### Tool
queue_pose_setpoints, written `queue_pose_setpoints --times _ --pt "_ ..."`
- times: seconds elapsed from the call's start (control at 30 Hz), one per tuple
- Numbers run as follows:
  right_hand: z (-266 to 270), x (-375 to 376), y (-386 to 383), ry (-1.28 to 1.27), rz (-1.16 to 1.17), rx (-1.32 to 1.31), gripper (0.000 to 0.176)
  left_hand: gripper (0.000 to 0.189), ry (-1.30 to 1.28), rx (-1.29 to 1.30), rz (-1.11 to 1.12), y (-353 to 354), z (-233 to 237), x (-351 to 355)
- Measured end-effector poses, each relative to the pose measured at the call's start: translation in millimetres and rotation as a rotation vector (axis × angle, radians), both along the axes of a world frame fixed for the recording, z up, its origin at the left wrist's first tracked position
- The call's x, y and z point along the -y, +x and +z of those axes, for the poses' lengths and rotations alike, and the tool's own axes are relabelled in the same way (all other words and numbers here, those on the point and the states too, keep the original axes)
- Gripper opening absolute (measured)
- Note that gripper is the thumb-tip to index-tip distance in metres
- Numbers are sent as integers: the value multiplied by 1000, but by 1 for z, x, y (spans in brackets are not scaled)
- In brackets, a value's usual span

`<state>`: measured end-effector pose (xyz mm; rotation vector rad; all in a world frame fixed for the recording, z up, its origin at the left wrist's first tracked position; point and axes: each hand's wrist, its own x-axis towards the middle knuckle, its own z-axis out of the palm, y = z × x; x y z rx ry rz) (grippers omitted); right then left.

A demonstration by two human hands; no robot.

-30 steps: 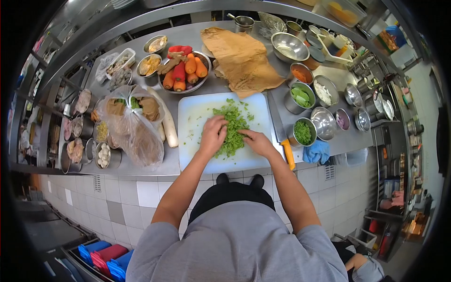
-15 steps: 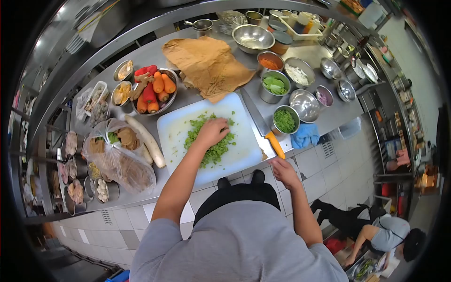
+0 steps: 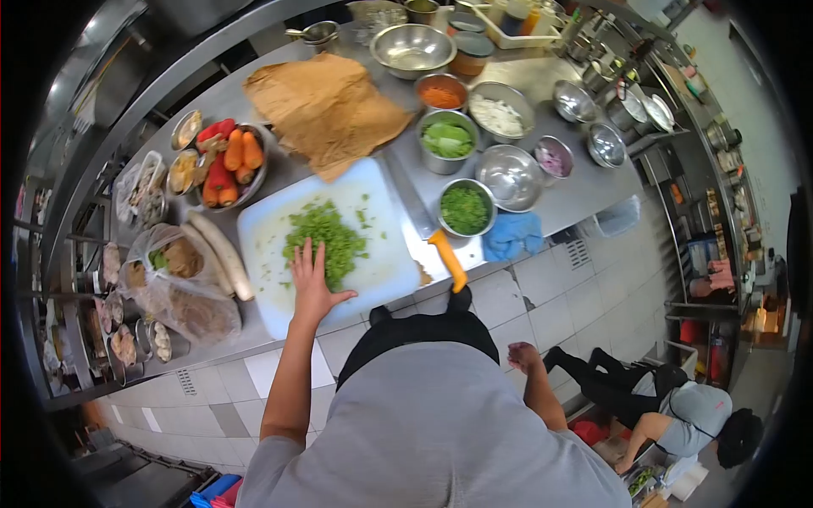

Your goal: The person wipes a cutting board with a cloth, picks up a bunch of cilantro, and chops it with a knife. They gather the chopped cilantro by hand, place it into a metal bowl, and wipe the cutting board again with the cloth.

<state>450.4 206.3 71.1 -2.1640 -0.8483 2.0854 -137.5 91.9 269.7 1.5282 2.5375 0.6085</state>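
Observation:
Chopped green leaves (image 3: 334, 241) lie heaped on a white cutting board (image 3: 379, 271), with a few bits scattered around the heap. My left hand (image 3: 312, 286) is open at the near-left side of the heap, fingers spread and fingertips touching its edge. Well off the table, my right hand (image 3: 524, 357) hangs over the floor beside my hip. Its fingers are curled in and nothing shows in them. Right of the board lies a knife (image 3: 446, 261) with an orange handle that juts past the table edge. Close to it stands a steel bowl of chopped greens (image 3: 466, 209).
Steel bowls of lettuce (image 3: 447, 138), white slices (image 3: 498, 114) and red onion (image 3: 554, 158) stand right. Brown paper (image 3: 326, 110) lies behind the board. Left are a bowl of carrots (image 3: 244, 150), white radishes (image 3: 222, 254) and a plastic bag (image 3: 182, 279). A co-worker (image 3: 677, 415) bends at lower right.
My left hand has come off the middle of the greens to their near-left side, and its fingers have spread. My right hand has moved down, away from the knife handle. The view has shifted.

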Motion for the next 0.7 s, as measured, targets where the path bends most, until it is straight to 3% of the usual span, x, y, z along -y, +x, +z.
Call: queue_pose_setpoints --times 0.13,0.27,0.33,0.37,0.4,0.43,0.47,0.5,0.53,0.57,0.6,0.67,0.7 --pt "-23 -75 19 -25 -53 -157 15 106 200 -154 90 -1 -25 -32" --pt "-26 -186 67 112 -95 -175 4 82 133 -249 177 -4 -17 -66" --pt "6 -271 108 360 80 -27 21 66 1 -207 202 -21 -29 -69" --pt "-10 -322 144 509 56 76 18 61 28 -90 241 -38 -35 -73" --pt "-37 -390 200 711 425 297 15 55 51 23 290 -55 -43 -73" --pt "67 -408 175 761 14 241 14 50 74 128 357 -63 -52 -64" --pt "94 -445 196 830 -137 102 23 45 182 175 364 -63 -60 -63" --pt "118 -482 220 895 -278 -46 52 41 289 198 390 -70 -55 -58" --pt "170 -519 225 788 -162 52 78 37 302 319 413 -61 -32 -60" --pt "206 -546 219 847 -257 151 78 34 316 437 441 -50 -5 -64" --pt "263 -554 188 801 -183 179 82 32 352 410 490 -49 5 -62" --pt "296 -591 183 936 -227 144 87 27 427 405 530 -47 27 -58" --pt "277 -628 204 1127 -381 200 89 27 448 456 551 -42 39 -55"
